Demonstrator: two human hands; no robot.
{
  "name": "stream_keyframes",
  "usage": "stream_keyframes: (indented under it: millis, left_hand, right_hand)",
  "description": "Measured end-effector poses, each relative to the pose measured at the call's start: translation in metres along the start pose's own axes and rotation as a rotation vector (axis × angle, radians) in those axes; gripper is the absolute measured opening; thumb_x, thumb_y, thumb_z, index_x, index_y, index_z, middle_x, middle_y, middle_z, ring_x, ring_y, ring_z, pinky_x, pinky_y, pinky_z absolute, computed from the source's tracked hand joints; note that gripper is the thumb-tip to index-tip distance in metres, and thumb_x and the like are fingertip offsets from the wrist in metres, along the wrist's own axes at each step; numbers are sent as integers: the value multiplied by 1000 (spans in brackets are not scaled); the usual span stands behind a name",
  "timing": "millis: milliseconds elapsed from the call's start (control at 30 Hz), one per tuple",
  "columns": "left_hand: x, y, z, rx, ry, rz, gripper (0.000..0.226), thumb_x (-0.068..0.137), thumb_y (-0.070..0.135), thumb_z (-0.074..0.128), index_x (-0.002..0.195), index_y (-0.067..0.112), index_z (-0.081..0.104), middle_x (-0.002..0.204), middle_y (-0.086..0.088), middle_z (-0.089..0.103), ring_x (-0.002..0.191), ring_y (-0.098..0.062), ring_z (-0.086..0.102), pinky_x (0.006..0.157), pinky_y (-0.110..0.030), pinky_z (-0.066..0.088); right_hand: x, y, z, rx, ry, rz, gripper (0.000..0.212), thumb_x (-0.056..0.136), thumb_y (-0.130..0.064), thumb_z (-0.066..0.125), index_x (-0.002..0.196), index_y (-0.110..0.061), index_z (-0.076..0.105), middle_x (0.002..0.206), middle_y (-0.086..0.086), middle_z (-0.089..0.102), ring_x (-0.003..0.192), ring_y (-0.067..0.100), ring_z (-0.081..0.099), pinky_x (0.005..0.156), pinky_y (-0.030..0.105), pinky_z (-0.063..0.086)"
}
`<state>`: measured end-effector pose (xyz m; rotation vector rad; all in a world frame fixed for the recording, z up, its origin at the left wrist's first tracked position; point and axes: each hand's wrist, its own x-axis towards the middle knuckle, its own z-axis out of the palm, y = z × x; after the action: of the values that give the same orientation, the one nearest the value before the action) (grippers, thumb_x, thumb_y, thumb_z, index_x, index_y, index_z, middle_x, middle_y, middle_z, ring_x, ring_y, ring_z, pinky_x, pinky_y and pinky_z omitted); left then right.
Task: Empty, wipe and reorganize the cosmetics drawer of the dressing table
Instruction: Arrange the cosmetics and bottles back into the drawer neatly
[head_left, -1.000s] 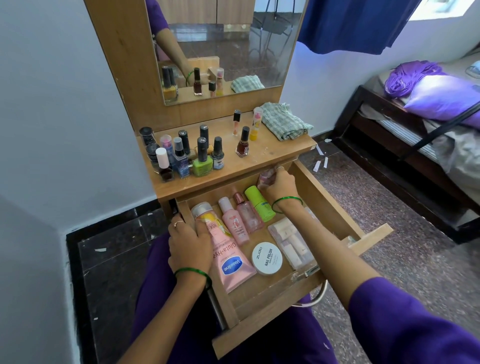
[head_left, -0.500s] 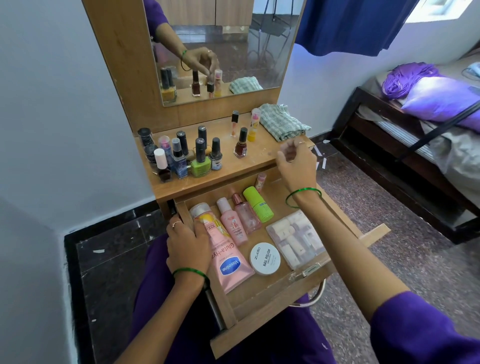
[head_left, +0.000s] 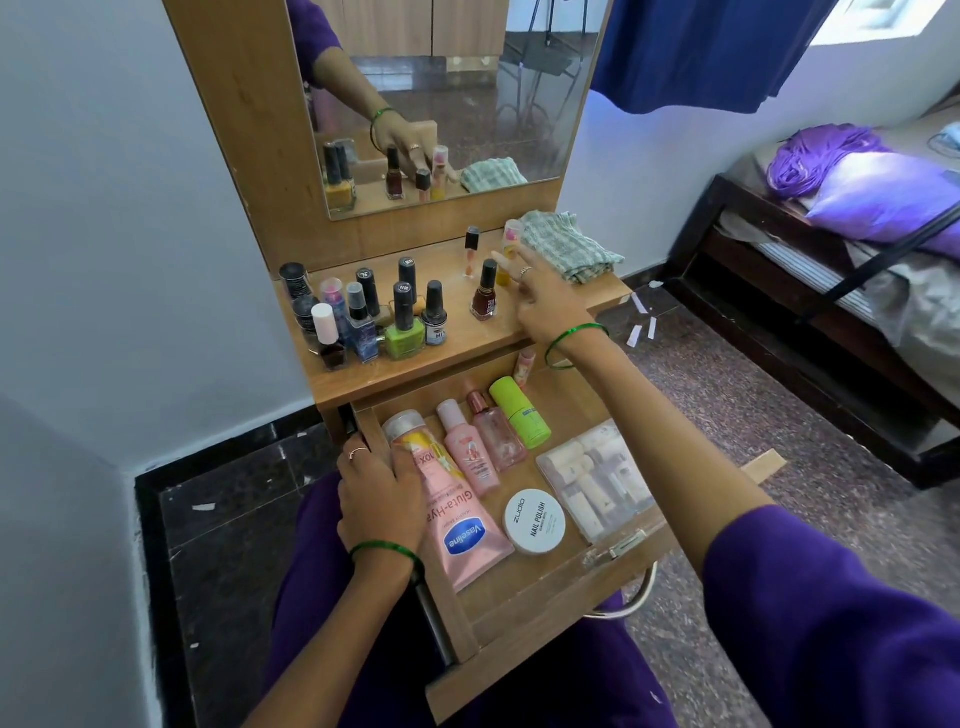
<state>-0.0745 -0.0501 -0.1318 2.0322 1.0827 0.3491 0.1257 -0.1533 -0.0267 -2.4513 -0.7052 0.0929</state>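
Note:
The cosmetics drawer (head_left: 519, 649) stands pulled out over my lap. In it lie a pink Vaseline tube (head_left: 462, 525), two pink bottles (head_left: 467, 452), a green bottle (head_left: 519, 413), a white nail polish tub (head_left: 535, 521), a clear case (head_left: 597, 478) and a small pink tube (head_left: 524, 366) at the back. My left hand (head_left: 379, 499) grips the drawer's left wall, thumb against the Vaseline tube. Over the dresser top, my right hand (head_left: 540, 296) has its fingers stretched out beside a dark red polish bottle (head_left: 485, 296). A checked cloth (head_left: 566, 244) lies at the top's right end.
Several nail polish bottles (head_left: 374, 317) crowd the dresser top's left half, under the mirror (head_left: 441, 78). A grey wall closes the left side. A dark bed frame (head_left: 831, 322) stands to the right across the speckled floor, with paper scraps near the dresser.
My right hand lifted a small pink bottle out of the drawer's back corner and moved up over the dresser top, where its fingers have spread. The left hand stayed put.

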Motion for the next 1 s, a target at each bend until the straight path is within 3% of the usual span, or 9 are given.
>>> stream_keyframes:
  millis: [100, 200, 367, 467, 533, 667, 767, 867, 1000]
  left_hand:
    - [0, 0, 0, -1, 3, 12, 37, 96, 38, 43, 123, 12, 45, 108, -9, 58, 89, -24, 61, 68, -40, 52]
    - [1, -1, 1, 2, 8, 12, 38, 96, 39, 42, 123, 12, 45, 106, -10, 58, 87, -26, 61, 68, -43, 53]
    - [1, -2, 1, 2, 14, 13, 38, 96, 39, 41, 120, 10, 47, 106, -10, 58, 87, -25, 60, 65, -39, 50]
    - [0, -3, 2, -4, 14, 23, 39, 96, 38, 42, 123, 10, 46, 108, -11, 58, 90, -27, 60, 65, -37, 46]
    - [1, -4, 2, -8, 15, 22, 39, 96, 38, 42, 124, 10, 46, 110, -11, 58, 92, -29, 60, 67, -39, 48]
    - [1, -2, 1, -4, 11, 2, 40, 95, 39, 41, 123, 11, 45, 113, -11, 56, 97, -31, 59, 76, -49, 52]
    - [1, -2, 1, 4, 11, -3, 40, 95, 39, 40, 122, 10, 46, 113, -11, 56, 95, -30, 60, 75, -48, 52]
    - [1, -2, 1, -2, 13, 1, 40, 95, 39, 41, 124, 11, 45, 114, -11, 57, 96, -30, 60, 75, -46, 52]
    - [1, -2, 1, -7, 12, 1, 40, 96, 38, 41, 124, 11, 46, 112, -11, 58, 95, -29, 60, 73, -44, 51]
  right_hand:
    - [-3, 2, 2, 119, 27, -12, 59, 84, 10, 41, 138, -14, 43, 152, 5, 27, 128, 22, 42, 111, 33, 31]
    - [-9, 11, 1, 215, 168, -7, 42, 89, -4, 53, 128, -18, 56, 142, 0, 41, 104, 16, 56, 96, 22, 42]
    - [-41, 27, -9, 470, 426, 42, 13, 80, -13, 67, 86, -24, 71, 98, -4, 67, 86, 13, 62, 82, 28, 51]
    - [-62, 39, -9, 501, 420, 114, 25, 77, -7, 69, 71, -29, 59, 76, -4, 65, 73, 10, 61, 76, 28, 50]
    - [-73, 50, -5, 477, 403, 172, 30, 75, -5, 70, 71, -27, 49, 76, 3, 62, 70, 17, 60, 71, 28, 50]
    - [-80, 61, 12, 473, 243, 290, 42, 74, 6, 69, 84, -19, 38, 75, 6, 55, 62, 15, 53, 63, 18, 46]
    - [-74, 67, 26, 309, 159, 361, 42, 71, 2, 73, 99, -11, 45, 75, 3, 56, 73, 17, 53, 68, 22, 43]
    - [-65, 67, 34, 146, 141, 382, 26, 72, -1, 72, 91, -8, 56, 79, 3, 58, 78, 19, 54, 73, 27, 46]
    - [-56, 61, 44, 123, 177, 399, 21, 74, 0, 70, 93, 0, 60, 85, 12, 63, 77, 22, 56, 77, 31, 50]
